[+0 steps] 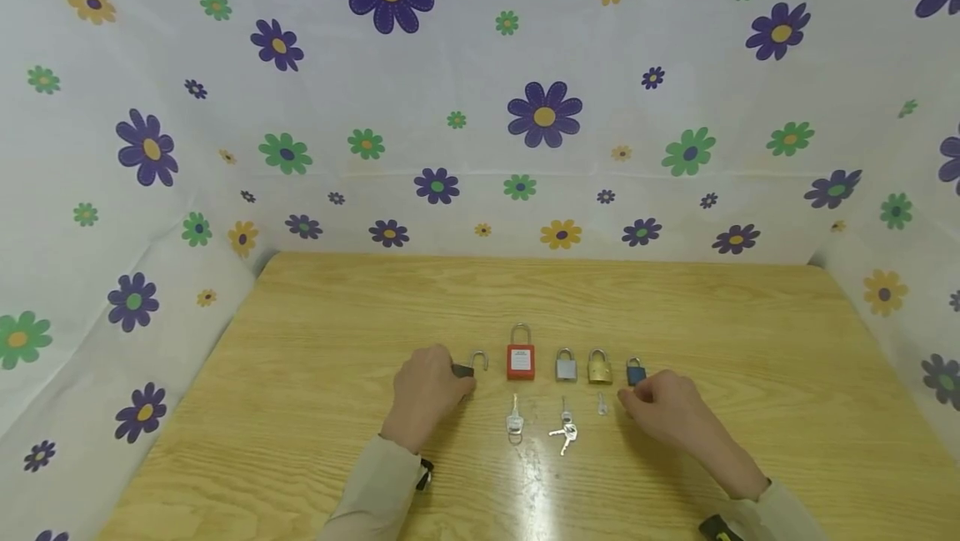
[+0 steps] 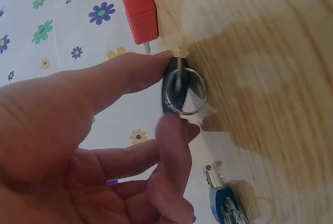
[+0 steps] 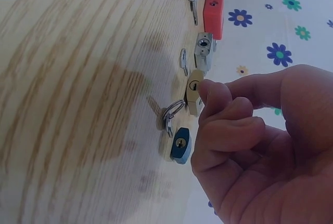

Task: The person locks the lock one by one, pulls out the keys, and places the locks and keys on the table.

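Note:
My left hand (image 1: 427, 395) pinches a black padlock (image 1: 462, 371) between thumb and fingers; its shackle is sprung loose. A key with a ring (image 2: 186, 96) sticks out of its base in the left wrist view. The other hand, my right (image 1: 667, 408), hovers by a small blue padlock (image 1: 636, 372), fingers loosely curled and nothing visible in them. A brass padlock (image 1: 599, 370) stands left of the blue one. In the right wrist view, a ringed key (image 3: 170, 117) lies close to the blue padlock; my right hand hides that spot in the head view.
Between my hands stand a red padlock (image 1: 521, 362) and a silver padlock (image 1: 566, 369). Before them lie a ringed key (image 1: 514, 420), a bunch of keys (image 1: 567, 433) and a small key (image 1: 602, 404). A teal padlock (image 2: 221, 203) with keys shows in the left wrist view.

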{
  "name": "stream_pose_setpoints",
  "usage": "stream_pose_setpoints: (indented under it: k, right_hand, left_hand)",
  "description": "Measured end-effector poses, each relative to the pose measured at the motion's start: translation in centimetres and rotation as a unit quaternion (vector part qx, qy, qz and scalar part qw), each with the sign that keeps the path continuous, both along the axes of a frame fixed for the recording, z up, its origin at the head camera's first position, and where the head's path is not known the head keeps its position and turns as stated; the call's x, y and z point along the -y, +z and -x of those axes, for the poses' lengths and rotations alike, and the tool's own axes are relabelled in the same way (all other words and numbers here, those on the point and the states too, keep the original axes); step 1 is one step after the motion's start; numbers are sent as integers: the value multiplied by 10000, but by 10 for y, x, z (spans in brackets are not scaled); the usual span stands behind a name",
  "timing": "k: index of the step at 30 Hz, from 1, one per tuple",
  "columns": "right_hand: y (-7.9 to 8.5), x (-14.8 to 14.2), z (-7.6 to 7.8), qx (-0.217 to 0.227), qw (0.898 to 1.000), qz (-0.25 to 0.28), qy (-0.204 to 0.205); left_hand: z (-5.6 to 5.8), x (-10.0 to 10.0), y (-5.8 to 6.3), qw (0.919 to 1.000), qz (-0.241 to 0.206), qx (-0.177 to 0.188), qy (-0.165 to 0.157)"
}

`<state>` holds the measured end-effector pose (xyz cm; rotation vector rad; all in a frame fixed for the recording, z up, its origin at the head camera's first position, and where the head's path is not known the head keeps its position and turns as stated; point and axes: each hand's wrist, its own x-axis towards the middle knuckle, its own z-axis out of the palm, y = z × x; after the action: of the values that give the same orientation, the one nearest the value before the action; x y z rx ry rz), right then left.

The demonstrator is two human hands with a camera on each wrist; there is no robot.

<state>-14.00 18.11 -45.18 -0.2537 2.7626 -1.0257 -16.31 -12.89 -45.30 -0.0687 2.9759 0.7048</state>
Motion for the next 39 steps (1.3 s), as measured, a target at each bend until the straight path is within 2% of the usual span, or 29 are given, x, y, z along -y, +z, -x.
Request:
stream_pose_setpoints:
  k: [8, 14, 18, 23, 28, 31, 35, 39]
  right_hand:
    - [0, 2, 0, -16, 10000, -67, -6]
    - [1, 3, -2, -11, 10000, -11, 61]
    - [1, 3, -2, -29, 9999, 43, 97]
    - [2, 3, -3, 16, 10000, 63, 76]
    - [1, 2, -4, 53, 9999, 69, 75]
    - [1, 2, -5, 56, 9999, 66, 76]
    - [1, 3, -5, 50, 9999, 86, 118]
    - [0, 5, -6, 40, 9998, 147, 148]
  left_hand:
    - [3, 3, 0, 9980, -518, 370, 28]
    - [2, 6, -5, 9956, -859, 365, -118]
    - [2, 9, -7, 9948, -934, 394, -85]
    - [1, 13, -7, 9914, -1257, 335, -141]
    - [1, 14, -7, 9874, -1580, 95, -75]
    - [2, 14, -7, 9847, -1729, -199, -15]
    - [2, 15, -5, 9801, -1916, -520, 37]
    - [1, 15, -3, 9729, -2204, -693, 46]
